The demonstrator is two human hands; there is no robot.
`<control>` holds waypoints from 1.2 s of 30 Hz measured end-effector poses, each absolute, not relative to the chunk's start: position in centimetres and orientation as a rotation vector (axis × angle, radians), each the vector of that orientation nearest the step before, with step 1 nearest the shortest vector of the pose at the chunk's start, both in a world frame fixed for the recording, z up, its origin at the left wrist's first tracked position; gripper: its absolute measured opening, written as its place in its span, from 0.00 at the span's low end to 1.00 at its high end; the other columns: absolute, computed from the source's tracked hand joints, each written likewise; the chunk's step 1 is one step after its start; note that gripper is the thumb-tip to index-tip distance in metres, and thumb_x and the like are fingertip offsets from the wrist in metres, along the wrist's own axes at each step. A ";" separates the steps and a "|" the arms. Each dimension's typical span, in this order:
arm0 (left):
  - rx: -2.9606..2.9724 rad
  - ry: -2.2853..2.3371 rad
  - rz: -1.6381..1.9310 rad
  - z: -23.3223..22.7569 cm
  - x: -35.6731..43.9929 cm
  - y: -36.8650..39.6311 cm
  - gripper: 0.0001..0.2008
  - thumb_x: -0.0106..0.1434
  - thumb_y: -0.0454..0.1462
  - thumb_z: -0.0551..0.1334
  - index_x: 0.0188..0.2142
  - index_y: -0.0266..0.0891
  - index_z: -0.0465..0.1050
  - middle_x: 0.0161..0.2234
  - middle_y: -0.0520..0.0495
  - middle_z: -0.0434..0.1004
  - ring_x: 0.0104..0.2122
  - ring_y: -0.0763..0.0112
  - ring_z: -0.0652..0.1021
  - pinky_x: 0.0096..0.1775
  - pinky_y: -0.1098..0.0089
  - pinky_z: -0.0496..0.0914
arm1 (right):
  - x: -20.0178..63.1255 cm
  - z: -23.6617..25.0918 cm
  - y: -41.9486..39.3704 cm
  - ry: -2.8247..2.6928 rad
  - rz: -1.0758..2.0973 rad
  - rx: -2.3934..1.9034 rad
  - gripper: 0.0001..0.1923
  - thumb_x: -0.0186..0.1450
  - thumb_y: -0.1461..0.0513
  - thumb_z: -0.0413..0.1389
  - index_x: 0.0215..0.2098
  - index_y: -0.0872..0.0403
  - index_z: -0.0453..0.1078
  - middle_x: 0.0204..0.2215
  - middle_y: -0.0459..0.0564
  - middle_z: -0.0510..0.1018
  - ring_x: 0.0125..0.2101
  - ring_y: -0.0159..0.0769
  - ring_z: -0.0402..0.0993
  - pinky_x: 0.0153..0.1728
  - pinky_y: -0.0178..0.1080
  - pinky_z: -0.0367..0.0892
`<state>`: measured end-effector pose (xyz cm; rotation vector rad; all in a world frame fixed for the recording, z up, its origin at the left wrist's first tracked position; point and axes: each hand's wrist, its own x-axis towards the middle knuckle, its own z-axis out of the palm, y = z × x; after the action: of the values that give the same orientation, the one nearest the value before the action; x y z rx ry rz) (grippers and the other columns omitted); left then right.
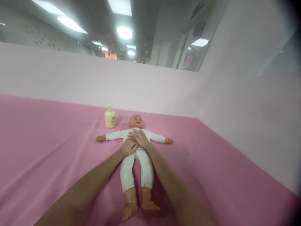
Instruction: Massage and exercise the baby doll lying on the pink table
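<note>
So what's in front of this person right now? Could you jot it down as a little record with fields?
Surface: pink sheet spread flat, pale wall behind
Main thing: baby doll lying on its back, arms out to the sides, in a white suit, bare feet toward the camera
Left hand: resting flat on the doll's belly
Right hand: laid flat on the doll's chest, touching the left hand
Nearby: cream bottle standing upright beside the doll's head, apart from it

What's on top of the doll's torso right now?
Both hands rest flat on the doll: left hand on the belly, right hand on the chest, partly overlapping. The white suit beneath them is covered, so any fastenings there cannot be seen.
</note>
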<state>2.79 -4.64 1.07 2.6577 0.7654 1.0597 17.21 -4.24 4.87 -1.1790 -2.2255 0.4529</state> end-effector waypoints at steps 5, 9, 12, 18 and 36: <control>2.604 0.795 1.099 0.8 3.0 -4.1 0.16 0.64 0.32 0.50 0.38 0.39 0.77 0.42 0.42 0.80 0.46 0.60 0.76 0.53 0.58 0.68 | 17.1 4.0 -3.8 -2.135 0.462 -1.266 0.29 0.74 0.52 0.32 0.53 0.45 0.72 0.61 0.43 0.68 0.67 0.36 0.50 0.67 0.50 0.37; 2.559 0.820 1.120 0.7 3.1 -3.8 0.17 0.64 0.32 0.50 0.41 0.38 0.77 0.46 0.42 0.79 0.50 0.61 0.74 0.57 0.58 0.66 | 16.7 3.9 -3.9 -2.108 0.423 -1.353 0.27 0.74 0.53 0.32 0.56 0.45 0.70 0.62 0.42 0.67 0.67 0.37 0.49 0.67 0.50 0.39; 2.516 0.902 1.097 0.6 3.1 -3.8 0.17 0.65 0.32 0.49 0.44 0.38 0.76 0.49 0.42 0.78 0.52 0.62 0.74 0.60 0.57 0.63 | 16.7 3.8 -4.1 -2.102 0.371 -1.420 0.27 0.74 0.54 0.32 0.58 0.45 0.67 0.63 0.41 0.64 0.67 0.37 0.48 0.67 0.49 0.40; 2.383 1.167 1.101 0.2 3.4 -3.5 0.22 0.66 0.33 0.47 0.55 0.35 0.70 0.58 0.41 0.71 0.62 0.62 0.66 0.64 0.56 0.55 | 16.3 3.3 -4.7 -2.044 0.196 -1.637 0.27 0.73 0.54 0.34 0.67 0.50 0.53 0.67 0.46 0.56 0.68 0.39 0.44 0.66 0.47 0.42; 1.924 1.863 0.970 -0.2 1.6 -3.6 0.29 0.69 0.43 0.44 0.65 0.31 0.56 0.67 0.35 0.54 0.67 0.55 0.53 0.65 0.51 0.47 | 19.1 2.6 -6.8 -1.572 0.304 -2.104 0.38 0.69 0.45 0.33 0.69 0.59 0.47 0.69 0.59 0.47 0.69 0.49 0.39 0.65 0.58 0.37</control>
<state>1.65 -3.61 -0.19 1.9242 1.8632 0.9699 19.12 -6.77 2.58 -2.1037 -1.5715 0.3037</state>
